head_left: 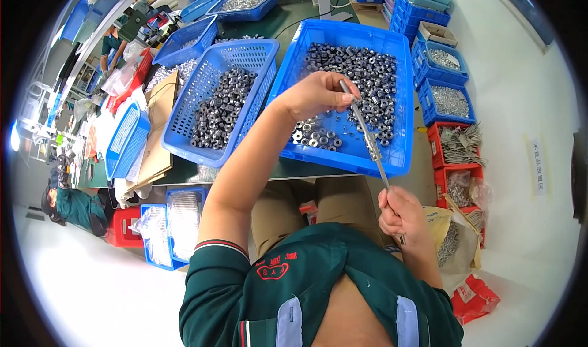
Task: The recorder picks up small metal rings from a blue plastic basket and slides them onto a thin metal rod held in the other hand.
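A thin metal rod (382,174) slants between my two hands over the front right of a blue tray (401,102). Near its far end, the thumb and fingers of my left hand (324,95) close around it. My right hand (401,215) grips the near end, and the rod's tip pokes out below the fist. Several small shiny metal parts (371,145) sit around the rod, partway between the hands. Under my left hand, the tray holds many loose metal nut-like rings (349,59), with a lighter group (313,138) toward its near side.
To the left stands a perforated blue basket (177,123) of similar rings. More blue bins (245,1) fill the far table. Stacked blue and red bins (450,145) of metal parts line the right. Cardboard (160,133) lies at the left edge. Another person (79,209) is at far left.
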The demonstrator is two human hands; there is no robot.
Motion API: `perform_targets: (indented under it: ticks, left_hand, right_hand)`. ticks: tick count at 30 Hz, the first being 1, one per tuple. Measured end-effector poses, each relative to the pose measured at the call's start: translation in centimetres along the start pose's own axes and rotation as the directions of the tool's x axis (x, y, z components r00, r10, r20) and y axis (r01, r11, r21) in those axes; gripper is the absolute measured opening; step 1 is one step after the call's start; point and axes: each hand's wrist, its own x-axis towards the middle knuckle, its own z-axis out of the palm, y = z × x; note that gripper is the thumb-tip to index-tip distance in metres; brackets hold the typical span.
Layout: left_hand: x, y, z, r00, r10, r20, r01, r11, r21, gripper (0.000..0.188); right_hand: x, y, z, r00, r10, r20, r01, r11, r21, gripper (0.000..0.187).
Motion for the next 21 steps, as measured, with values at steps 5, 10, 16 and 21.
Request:
perform_targets:
  ticks: [5, 10, 16, 21]
  left_hand:
    - [-0.2, -0.9, 1.3, 1.0, -0.015, -0.006, 0.014, 0.995, -0.096, 0.029]
    - [-0.2, -2.1, 2.7, 0.997, -0.065, 0.034, 0.067, 0.995, -0.074, 0.039]
    - [-1.9, 1.0, -0.3, 0.964, 0.004, -0.267, 0.151, 0.815, 0.559, 0.038]
    - [-3.3, 0.8, -3.3, 0.931, 0.052, -0.361, 0.338, 0.247, 0.908, 0.024]
  right_hand:
    - [0.9, 0.3, 0.2, 0.997, -0.061, -0.048, 0.056, 0.993, -0.108, 0.024]
    - [1.7, 0.2, 0.2, 0.991, -0.115, -0.063, 0.103, 0.979, -0.178, 0.023]
    - [1.6, 0.4, -0.1, 0.979, -0.082, -0.187, 0.04, 0.975, -0.22, 0.023]
    - [1.4, 0.8, -0.9, 0.974, -0.073, -0.214, 0.021, 0.972, -0.234, 0.023]
